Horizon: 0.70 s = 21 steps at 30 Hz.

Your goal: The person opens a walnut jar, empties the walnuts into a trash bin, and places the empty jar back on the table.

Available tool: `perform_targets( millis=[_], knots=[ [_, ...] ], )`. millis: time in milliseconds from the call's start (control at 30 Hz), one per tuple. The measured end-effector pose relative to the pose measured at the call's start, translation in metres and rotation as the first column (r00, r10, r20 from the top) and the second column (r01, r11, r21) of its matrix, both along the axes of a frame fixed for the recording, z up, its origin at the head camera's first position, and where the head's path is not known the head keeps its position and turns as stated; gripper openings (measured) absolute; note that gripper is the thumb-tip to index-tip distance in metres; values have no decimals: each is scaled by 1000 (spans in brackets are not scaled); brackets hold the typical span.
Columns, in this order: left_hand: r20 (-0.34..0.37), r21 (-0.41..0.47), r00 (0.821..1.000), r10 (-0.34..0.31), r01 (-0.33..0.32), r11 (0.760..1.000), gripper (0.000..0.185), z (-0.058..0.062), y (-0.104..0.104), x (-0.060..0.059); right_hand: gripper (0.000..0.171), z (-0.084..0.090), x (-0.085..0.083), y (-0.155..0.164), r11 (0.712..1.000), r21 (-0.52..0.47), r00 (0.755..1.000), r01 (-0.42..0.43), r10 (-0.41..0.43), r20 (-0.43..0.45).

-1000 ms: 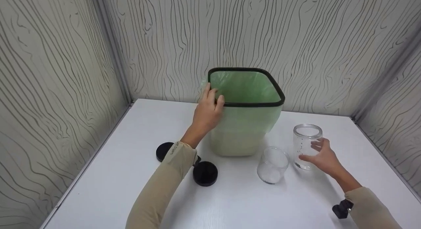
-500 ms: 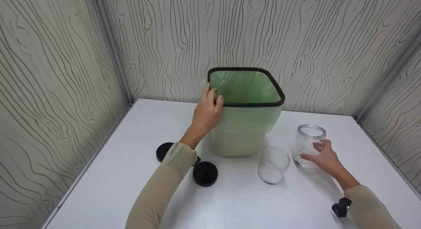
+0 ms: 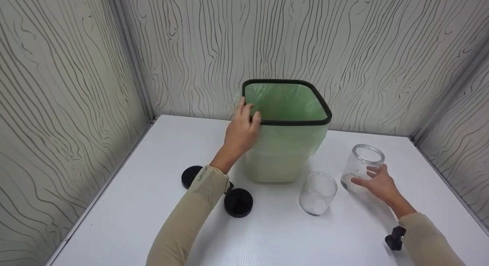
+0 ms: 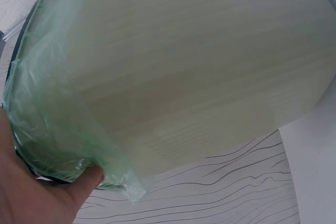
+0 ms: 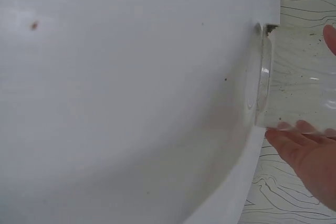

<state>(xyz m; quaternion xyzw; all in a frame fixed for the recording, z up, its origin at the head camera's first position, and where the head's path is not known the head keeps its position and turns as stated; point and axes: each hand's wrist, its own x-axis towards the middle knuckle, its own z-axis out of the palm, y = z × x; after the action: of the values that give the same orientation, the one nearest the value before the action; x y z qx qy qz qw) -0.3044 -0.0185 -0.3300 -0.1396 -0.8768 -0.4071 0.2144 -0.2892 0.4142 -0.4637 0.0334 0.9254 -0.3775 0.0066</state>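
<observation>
From our head we look down across the white table (image 3: 267,235). Each wrist view sits close: the left against the green-lined pale bin (image 4: 199,72), the right beside the clear glass jar (image 5: 299,77).

Head view: bright, even, diffuse light; sharp focus. Soft, faint shadows on the white table (image 3: 267,235) beneath the sleeves. Walls bow slightly at frame edges. Both wrist views: strong wide-angle curvature; close surfaces soft, washed out; right wrist view nearly all featureless white.
</observation>
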Motion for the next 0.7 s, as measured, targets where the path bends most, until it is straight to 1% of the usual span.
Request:
perform_targets(
  millis=[233,433,567,700],
  knots=[
    [10,-7,1000,-13,13,1000,52,-1,-1,1,117,-3,-4,4,1000,2,1000,-8,8,8],
    [-8,-6,1000,-4,4,1000,52,-1,-1,1,118,-3,-5,4,1000,7,1000,-9,9,19],
    [-10,-6,1000,-3,3,1000,52,-1,-1,1,120,-3,-6,2,1000,9,1000,1,-1,26],
    [-12,-3,1000,-5,5,1000,51,-1,-2,0,121,-4,-6,1,999,38,999,15,-16,32]
  ],
)
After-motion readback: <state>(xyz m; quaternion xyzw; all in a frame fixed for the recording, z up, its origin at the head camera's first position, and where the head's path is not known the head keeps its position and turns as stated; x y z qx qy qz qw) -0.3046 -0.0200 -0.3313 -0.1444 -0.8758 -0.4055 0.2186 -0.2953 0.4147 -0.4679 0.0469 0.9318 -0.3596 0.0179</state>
